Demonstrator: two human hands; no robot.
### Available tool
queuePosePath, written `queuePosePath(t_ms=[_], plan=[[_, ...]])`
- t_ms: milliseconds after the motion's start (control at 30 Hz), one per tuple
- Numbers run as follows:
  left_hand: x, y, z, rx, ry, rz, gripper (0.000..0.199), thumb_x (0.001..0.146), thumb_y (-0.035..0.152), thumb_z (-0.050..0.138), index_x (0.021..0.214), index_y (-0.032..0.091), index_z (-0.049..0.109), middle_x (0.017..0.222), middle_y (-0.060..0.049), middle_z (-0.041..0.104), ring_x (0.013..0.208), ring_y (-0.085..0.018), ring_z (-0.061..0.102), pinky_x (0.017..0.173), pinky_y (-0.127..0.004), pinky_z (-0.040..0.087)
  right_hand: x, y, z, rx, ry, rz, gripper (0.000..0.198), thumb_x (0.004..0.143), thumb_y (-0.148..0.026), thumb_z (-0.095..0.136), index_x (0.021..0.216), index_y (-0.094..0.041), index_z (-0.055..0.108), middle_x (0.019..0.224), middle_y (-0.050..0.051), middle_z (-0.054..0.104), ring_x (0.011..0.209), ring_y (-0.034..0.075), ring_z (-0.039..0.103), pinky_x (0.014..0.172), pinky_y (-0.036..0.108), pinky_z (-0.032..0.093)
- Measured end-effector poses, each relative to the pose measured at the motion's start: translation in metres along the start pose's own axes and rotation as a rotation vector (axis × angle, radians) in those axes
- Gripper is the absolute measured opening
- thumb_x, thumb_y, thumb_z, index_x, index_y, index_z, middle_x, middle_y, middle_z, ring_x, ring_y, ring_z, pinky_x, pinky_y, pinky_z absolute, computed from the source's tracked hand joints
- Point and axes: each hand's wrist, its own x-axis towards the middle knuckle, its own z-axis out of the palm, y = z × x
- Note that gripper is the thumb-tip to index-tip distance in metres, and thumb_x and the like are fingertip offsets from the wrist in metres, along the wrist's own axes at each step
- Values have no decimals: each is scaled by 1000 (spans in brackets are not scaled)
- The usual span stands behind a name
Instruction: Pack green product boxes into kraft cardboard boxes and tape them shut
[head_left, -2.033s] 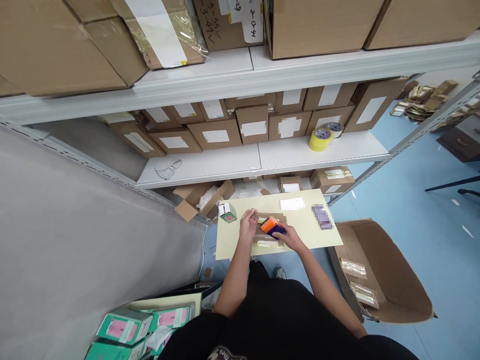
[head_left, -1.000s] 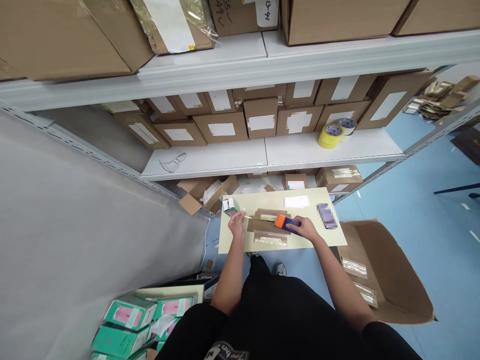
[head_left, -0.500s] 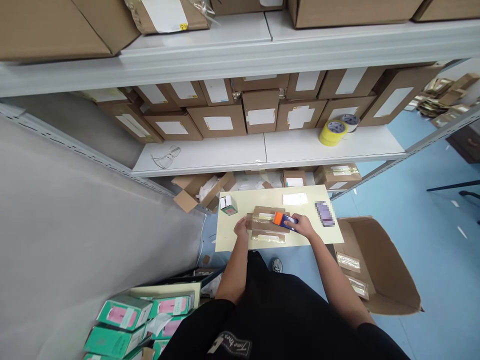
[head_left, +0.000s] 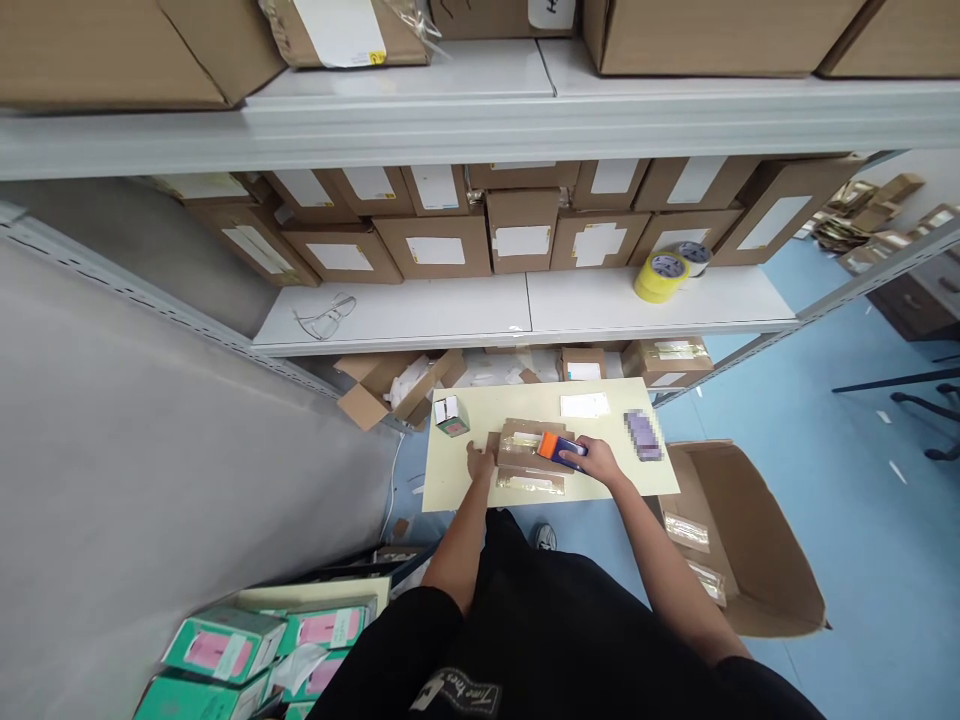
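A flat brown cardboard package (head_left: 525, 458) with shiny clear tape and a white label lies on the pale yellow table (head_left: 450, 490). My left hand (head_left: 480, 461) rests at its left end flap, thumb and fingers apart. My right hand (head_left: 598, 460) is closed around an orange and dark-blue hand-held tool (head_left: 559, 448). The tool's orange end is over the package, near the label; whether it touches cannot be made out. Close below lies a second flat taped package (head_left: 530, 483), partly covered by the first.
On the table are a small green-and-white box (head_left: 451, 416), white paper (head_left: 584, 405) and a blurred purple item (head_left: 643, 435). A large open carton (head_left: 772, 560) stands right. Shelves ahead hold boxes, glasses (head_left: 326, 317) and yellow tape rolls (head_left: 661, 277). Green boxes (head_left: 225, 645) sit lower left.
My left thumb has lifted away from the package's left end. The tool has shifted slightly left with my right hand, while the whole view has also moved a little.
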Motion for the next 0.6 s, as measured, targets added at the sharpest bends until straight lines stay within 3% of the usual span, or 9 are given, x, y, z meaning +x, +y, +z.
queuePosePath(t_ms=[67, 167, 333, 467, 600], plan=[[-3, 5, -4, 35, -6, 42, 38, 105, 40, 45, 130, 16, 60, 129, -16, 72, 126, -29, 64, 104, -38, 50, 0, -7, -1, -44, -10, 11, 48, 88, -69, 65, 85, -22, 73, 79, 4, 75, 74, 21, 67, 64, 26, 39], [-5, 13, 2, 91, -92, 100, 43, 107, 51, 39, 124, 24, 67, 125, -10, 76, 121, -27, 67, 102, -36, 51, 3, -19, -4, -104, -30, 27, 46, 90, -68, 65, 95, -24, 78, 87, 5, 79, 82, 22, 71, 67, 26, 41], [-7, 17, 14, 195, -173, 81, 54, 109, 54, 29, 128, 21, 68, 123, -13, 77, 116, -30, 71, 98, -38, 52, 14, -30, -14, -211, -115, 116, 50, 89, -69, 65, 99, -23, 80, 94, 10, 81, 89, 25, 74, 64, 27, 40], [-10, 16, 17, 253, -160, 83, 61, 110, 56, 21, 126, 19, 67, 125, -15, 75, 121, -32, 69, 101, -40, 50, 21, -20, -26, -273, -161, 133, 56, 86, -73, 67, 90, -19, 77, 92, 12, 80, 84, 24, 73, 60, 27, 37], [-11, 17, 18, 281, -136, 83, 60, 109, 58, 22, 126, 19, 65, 122, -16, 76, 119, -32, 69, 100, -40, 50, 14, 7, -44, -304, -155, 164, 56, 84, -74, 69, 82, -18, 74, 86, 12, 77, 81, 23, 72, 60, 27, 39]])
